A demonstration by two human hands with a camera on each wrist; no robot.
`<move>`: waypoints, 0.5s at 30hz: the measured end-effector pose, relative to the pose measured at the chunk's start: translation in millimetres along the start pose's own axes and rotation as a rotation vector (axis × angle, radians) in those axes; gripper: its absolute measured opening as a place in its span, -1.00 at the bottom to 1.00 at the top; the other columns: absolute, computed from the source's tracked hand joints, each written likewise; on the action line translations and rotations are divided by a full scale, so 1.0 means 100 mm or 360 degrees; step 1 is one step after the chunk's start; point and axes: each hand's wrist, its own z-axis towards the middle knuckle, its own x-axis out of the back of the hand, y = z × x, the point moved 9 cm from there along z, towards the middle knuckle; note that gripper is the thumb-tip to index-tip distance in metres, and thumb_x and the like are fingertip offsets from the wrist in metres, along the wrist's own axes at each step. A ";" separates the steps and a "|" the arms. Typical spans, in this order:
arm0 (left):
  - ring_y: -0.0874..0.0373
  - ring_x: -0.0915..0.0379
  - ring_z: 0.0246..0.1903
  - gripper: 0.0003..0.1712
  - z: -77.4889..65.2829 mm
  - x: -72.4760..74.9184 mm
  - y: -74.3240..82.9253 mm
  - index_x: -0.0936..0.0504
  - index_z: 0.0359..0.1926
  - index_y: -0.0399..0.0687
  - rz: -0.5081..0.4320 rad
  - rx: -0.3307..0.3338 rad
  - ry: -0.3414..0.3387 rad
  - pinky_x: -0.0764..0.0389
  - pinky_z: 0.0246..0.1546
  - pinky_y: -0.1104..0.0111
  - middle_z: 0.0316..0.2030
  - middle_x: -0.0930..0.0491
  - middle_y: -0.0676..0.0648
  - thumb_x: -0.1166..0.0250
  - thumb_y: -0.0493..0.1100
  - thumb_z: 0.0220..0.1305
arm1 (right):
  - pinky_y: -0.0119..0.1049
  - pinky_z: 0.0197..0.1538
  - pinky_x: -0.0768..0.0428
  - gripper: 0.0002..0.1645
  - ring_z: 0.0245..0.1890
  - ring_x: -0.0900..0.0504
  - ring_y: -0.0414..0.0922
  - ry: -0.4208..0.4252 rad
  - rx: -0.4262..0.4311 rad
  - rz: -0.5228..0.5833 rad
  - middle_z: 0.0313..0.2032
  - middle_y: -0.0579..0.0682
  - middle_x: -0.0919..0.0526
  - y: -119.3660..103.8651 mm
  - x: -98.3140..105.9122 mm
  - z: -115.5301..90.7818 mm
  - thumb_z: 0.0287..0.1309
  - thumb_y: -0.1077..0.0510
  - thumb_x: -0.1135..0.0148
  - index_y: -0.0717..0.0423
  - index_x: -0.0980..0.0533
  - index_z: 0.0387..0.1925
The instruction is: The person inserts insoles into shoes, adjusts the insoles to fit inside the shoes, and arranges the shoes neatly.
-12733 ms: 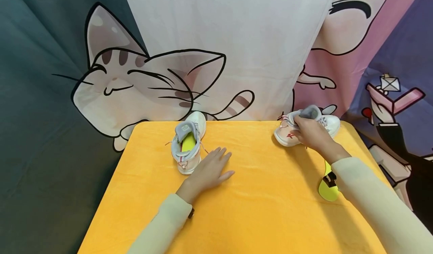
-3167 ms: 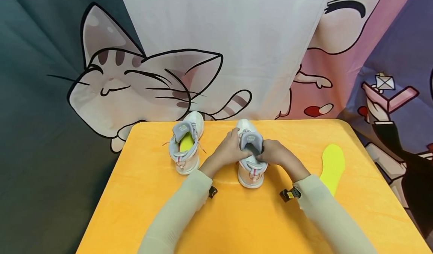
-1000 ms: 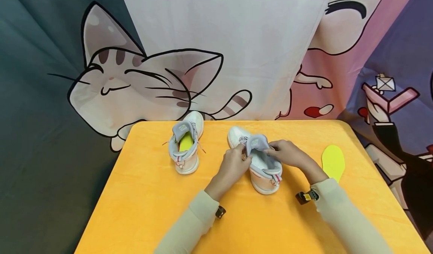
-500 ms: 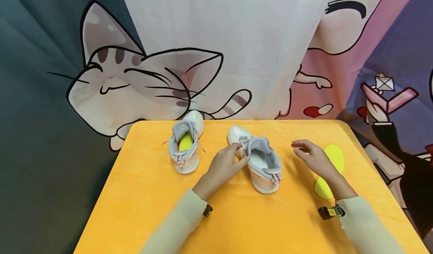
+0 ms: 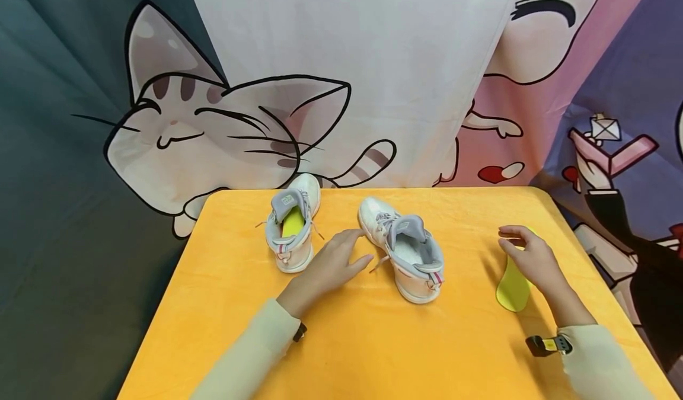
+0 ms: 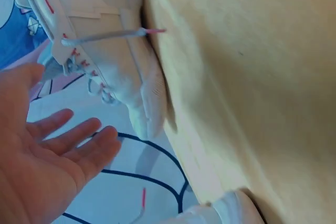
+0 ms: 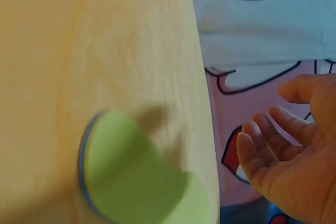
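Note:
In the head view a white and pale pink sneaker (image 5: 418,284) stands mid-table, angled, its grey tongue up and its inside bare. To its left a matching sneaker (image 5: 295,259) holds a yellow-green insole (image 5: 293,223). Between the two shoes is my left hand (image 5: 328,264), empty, fingers relaxed; the left wrist view shows its palm beside the angled sneaker (image 6: 100,24). Over on the right, my right hand (image 5: 533,261) hovers above a loose yellow-green insole (image 5: 513,290) and partly hides it. Its fingers are loosely bent around nothing, apart from the insole (image 7: 136,177) in the right wrist view.
A yellow-covered table (image 5: 373,352) carries everything. Behind its far edge hangs a curtain (image 5: 405,80) printed with a cartoon cat and other figures. Loose laces (image 5: 380,264) stick out from the shoes.
Both hands have let go of the angled sneaker's tongue. My left hand has drawn back to the left, while my right has moved right, over the loose insole. The sneaker stays put.

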 end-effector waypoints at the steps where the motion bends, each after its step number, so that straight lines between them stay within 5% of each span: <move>1: 0.00 -0.27 0.30 -0.28 -0.02 0.00 -0.01 -0.34 0.33 -0.10 0.0014 -0.0022 -0.0009 -0.38 0.29 0.09 0.30 -0.40 -0.13 -0.10 0.26 0.35 | 0.30 -0.03 -0.48 -0.35 0.10 -0.42 0.39 0.0014 -0.0014 -0.0010 0.13 0.45 -0.48 0.03 0.02 -0.01 0.40 -0.13 0.01 0.33 -0.35 0.23; 10: -0.05 -0.20 0.33 -0.20 -0.10 0.00 0.08 -0.29 0.37 -0.07 0.0223 -0.0320 -0.0030 -0.39 0.28 0.07 0.36 -0.30 -0.19 -0.11 0.31 0.30 | 0.31 -0.09 -0.46 -0.27 0.03 -0.42 0.43 0.0126 -0.0258 -0.0259 0.10 0.52 -0.40 0.46 0.25 -0.01 0.34 -0.08 -0.08 0.50 -0.30 0.20; 15: -0.10 -0.21 0.33 -0.19 -0.13 0.06 0.17 -0.30 0.36 -0.14 0.0334 -0.0469 0.0036 -0.36 0.30 0.07 0.33 -0.33 -0.24 -0.15 0.28 0.29 | 0.33 -0.08 -0.46 -0.06 0.01 -0.37 0.51 -0.0037 -0.0375 -0.0353 0.08 0.66 -0.35 0.70 0.28 0.06 0.31 -0.21 -0.06 0.64 -0.21 0.21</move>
